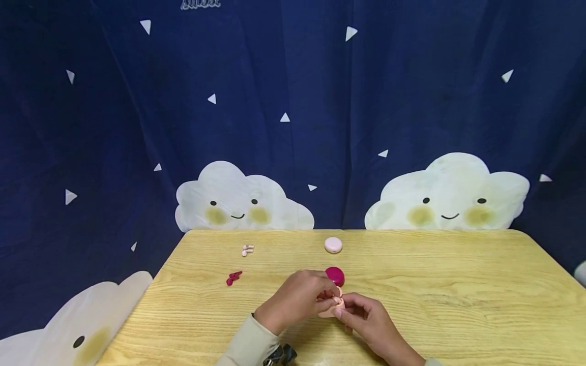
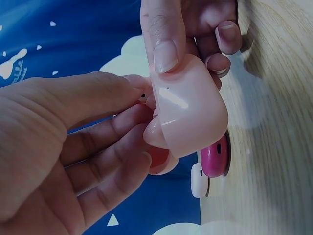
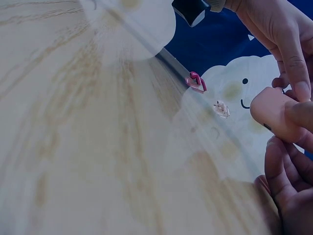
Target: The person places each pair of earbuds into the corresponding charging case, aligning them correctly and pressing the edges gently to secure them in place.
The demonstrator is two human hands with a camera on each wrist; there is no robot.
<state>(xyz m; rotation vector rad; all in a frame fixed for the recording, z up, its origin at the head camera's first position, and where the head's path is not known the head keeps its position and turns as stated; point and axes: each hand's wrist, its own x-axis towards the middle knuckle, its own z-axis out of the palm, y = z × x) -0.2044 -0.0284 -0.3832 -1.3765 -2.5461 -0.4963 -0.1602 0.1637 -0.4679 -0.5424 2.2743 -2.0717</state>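
A peach earbud case [image 2: 195,112] with its lid [image 2: 164,164] flipped open is held between both hands above the table. My right hand [image 1: 373,325] grips the case body, its thumb flat on one face. At the case mouth my left hand [image 1: 297,300] pinches a peach earbud [image 2: 149,99] between thumb and fingers; most of it is hidden. Another rounded peach earbud [image 2: 155,133] pokes out of the mouth beside it. Just beyond the hands lies a magenta case [image 1: 335,275], closed.
A pale pink case [image 1: 333,245] sits farther back on the wooden table [image 1: 458,284]. To the left lie a pair of pale pink earbuds [image 1: 247,250] and a pair of magenta earbuds [image 1: 233,277]. A blue curtain [image 1: 320,101] with clouds hangs behind.
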